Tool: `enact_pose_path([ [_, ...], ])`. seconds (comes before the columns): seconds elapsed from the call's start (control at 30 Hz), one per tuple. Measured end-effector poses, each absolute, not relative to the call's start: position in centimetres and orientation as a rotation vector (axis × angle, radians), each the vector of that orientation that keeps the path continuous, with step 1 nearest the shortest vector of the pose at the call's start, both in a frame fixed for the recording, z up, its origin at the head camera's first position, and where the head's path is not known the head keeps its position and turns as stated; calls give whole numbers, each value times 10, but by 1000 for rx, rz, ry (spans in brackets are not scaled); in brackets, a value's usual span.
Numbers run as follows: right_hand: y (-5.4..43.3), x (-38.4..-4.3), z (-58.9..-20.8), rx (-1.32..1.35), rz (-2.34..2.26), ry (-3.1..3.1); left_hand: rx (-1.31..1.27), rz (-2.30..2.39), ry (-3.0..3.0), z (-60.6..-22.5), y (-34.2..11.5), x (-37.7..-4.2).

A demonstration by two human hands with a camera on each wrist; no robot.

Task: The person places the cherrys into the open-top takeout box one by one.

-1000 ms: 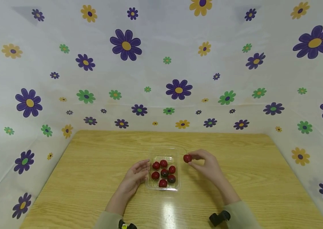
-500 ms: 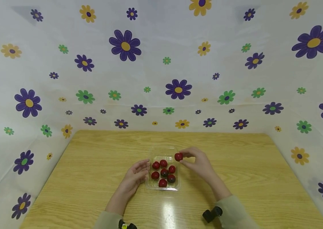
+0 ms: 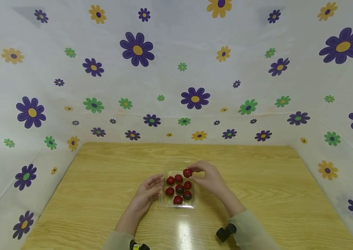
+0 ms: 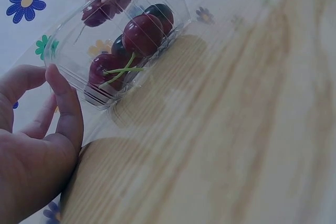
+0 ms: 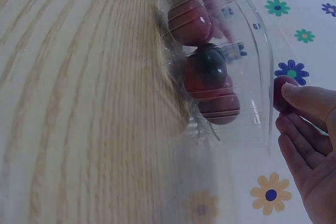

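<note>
A clear plastic box with several dark red cherries in it stands on the wooden table. My right hand pinches one cherry between thumb and fingers, over the box's far right corner. In the right wrist view this held cherry shows beside the box's rim. My left hand rests along the box's left side, its fingertips right at the rim in the left wrist view. Green stems cross on the cherries inside.
The wooden tabletop spreads around the box. A white flower-printed sheet rises behind it and along both sides. Each wrist carries a small black camera, the right one just at the sleeve.
My right hand has moved left with the cherry, from beside the box to over its far right part. The left hand and the box have stayed put.
</note>
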State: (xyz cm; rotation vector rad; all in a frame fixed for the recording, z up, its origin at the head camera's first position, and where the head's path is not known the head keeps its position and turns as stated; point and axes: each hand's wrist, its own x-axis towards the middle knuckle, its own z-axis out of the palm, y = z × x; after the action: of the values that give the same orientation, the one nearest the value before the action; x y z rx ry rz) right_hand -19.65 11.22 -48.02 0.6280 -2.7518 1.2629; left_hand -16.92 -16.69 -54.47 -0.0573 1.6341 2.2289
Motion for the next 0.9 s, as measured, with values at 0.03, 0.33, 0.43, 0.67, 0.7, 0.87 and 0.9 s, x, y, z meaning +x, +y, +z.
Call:
enact_pose_path([
  [0.03,111,-196,-481,637,1260,-2745,-54,2231,1631,-544,-167,-169],
  [0.33,106,-195,-487,634,1244,-2756,-35,2238,1629,-544,-167,-168],
  [0.43,105,-195,-488,635,1238,-2761,-42,2241,1632,-544,-167,-167],
  [0.67,103,-194,-489,672,1137,-2766,-51,2232,1629,-544,-167,-168],
  [0.7,103,-194,-489,671,1129,-2772,-50,2231,1629,-543,-167,-168],
  [0.87,102,-193,-489,662,1088,-2797,-56,2225,1633,-543,-167,-168],
  [0.9,102,-193,-489,662,1079,-2802,-58,2224,1633,-543,-167,-169],
])
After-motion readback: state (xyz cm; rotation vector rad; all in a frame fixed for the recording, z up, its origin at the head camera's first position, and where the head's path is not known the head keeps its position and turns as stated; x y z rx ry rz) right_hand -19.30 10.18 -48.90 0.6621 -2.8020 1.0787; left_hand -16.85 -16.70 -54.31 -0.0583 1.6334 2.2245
